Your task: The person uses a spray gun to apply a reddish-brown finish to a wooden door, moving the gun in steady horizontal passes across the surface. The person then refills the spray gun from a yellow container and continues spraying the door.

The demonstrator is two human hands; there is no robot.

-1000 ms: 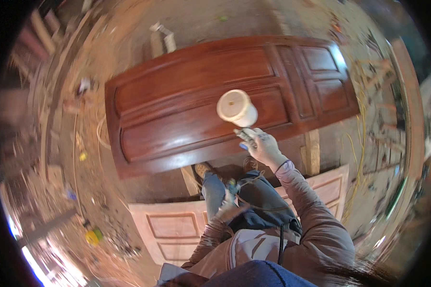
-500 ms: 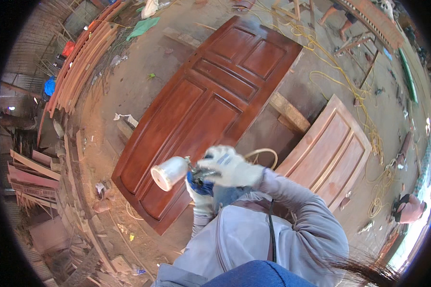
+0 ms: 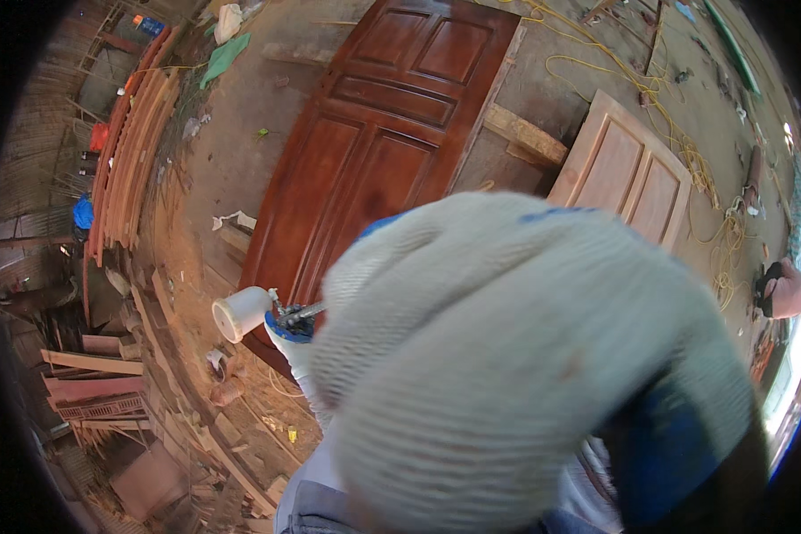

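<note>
My right hand (image 3: 543, 356), in a white knit glove with blue coating, is raised close to the view and covers its lower middle. Its fingers look bent, but their tips are hidden and blurred. Left of it, my left hand (image 3: 304, 356) wears a similar glove and is closed around a spray gun (image 3: 244, 313) with a pale cup tilted out to the left. Behind the gun lies a glossy red-brown panelled door (image 3: 343, 151), its lower right part hidden by my right glove.
An unfinished pale wood door (image 3: 627, 165) lies to the right, near a timber support (image 3: 525, 133). Yellow hose (image 3: 685, 156) winds across the floor. Long boards (image 3: 138, 151) are stacked at the left, with scrap wood (image 3: 98, 392) below. A person (image 3: 783, 289) is at the far right.
My right hand has left the spray gun and come up close to the view. The gun, in my left hand, now appears farther left. The whole view has shifted.
</note>
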